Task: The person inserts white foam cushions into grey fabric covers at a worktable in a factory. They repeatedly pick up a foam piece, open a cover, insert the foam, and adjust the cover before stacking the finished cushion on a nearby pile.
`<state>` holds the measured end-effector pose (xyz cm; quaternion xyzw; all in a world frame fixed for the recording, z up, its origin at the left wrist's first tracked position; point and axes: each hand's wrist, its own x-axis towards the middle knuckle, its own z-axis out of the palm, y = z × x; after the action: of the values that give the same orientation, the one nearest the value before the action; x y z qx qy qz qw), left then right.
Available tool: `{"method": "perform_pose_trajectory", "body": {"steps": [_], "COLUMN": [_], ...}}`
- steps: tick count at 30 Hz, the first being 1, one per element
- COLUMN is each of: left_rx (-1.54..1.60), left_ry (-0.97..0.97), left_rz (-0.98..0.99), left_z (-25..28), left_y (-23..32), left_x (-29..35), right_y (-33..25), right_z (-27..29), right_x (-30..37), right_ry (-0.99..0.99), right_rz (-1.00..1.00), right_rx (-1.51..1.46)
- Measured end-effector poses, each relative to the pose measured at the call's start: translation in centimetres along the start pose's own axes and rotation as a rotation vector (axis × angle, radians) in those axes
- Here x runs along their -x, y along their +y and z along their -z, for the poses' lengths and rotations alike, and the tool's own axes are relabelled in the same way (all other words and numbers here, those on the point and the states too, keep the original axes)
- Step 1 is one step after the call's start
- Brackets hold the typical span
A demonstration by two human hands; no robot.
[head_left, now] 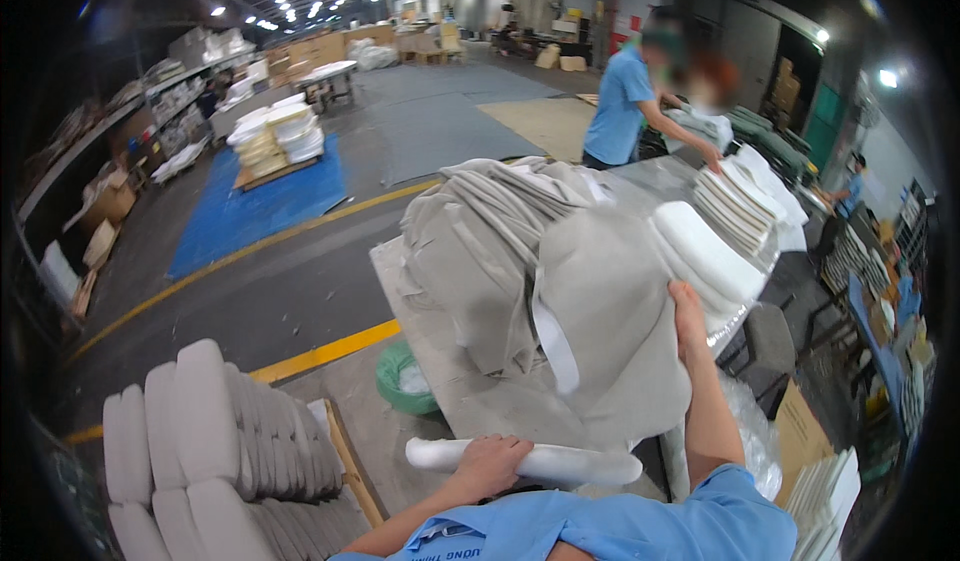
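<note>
- White foam is filling the grip of the left hand (pixel 492 466), lower centre of the frame; its fingers are curling over the foam pad (pixel 580 465).
- The pad is lying almost crosswise, its long axis running left to right and dipping slightly rightward, its longer free part extending right of the fingers.
- The right hand (pixel 690 316), right of centre, is holding the grey cover (pixel 615 331) by its right edge; its fingertips are partly hiding behind the fabric.
- The cover is spreading just above the pad, its length running roughly up and down, across the pad's axis; the left hand is sitting nearer the pad.
- Farther out, piled grey fabric (pixel 470 251) is resting on the table (pixel 480 411), and white pads (pixel 705 256) are lying upper right.
</note>
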<state>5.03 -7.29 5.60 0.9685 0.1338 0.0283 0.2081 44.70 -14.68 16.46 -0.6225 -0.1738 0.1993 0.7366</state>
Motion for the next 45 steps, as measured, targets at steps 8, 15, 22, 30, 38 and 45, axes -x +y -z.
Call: {"method": "perform_pose_trajectory", "body": {"steps": [8, 15, 22, 30, 38, 45], "left_rx": [-0.020, -0.062, -0.085, -0.024, -0.116, -0.113], "left_ry": [-0.033, 0.010, 0.133, -0.041, 0.060, -0.116], "left_rz": [0.029, 0.033, -0.040, 0.039, 0.004, -0.036], "left_z": [0.1, -0.2, -2.4, -3.1, -2.8, -0.6], "left_y": [0.4, 1.0, 0.5, 0.1, -0.4, -1.7], "left_x": [-1.2, -0.8, 0.6, 1.2, -0.1, -2.5], "right_y": [6.9, 3.8, -0.9, -2.6, -2.3, -2.9], "right_z": [11.2, 12.7, 14.0, 13.2, 12.5, 13.8], "right_x": [3.9, 4.5, 5.4, 8.4, 9.8, 7.8], "right_ry": [0.181, 0.161, 0.119, 0.118, 0.143, 0.077], "right_rz": [-0.096, -0.050, 0.071, 0.169, 0.156, 0.202], "right_rx": [0.065, 0.208, 0.306, 0.465, 0.449, 0.470]}}
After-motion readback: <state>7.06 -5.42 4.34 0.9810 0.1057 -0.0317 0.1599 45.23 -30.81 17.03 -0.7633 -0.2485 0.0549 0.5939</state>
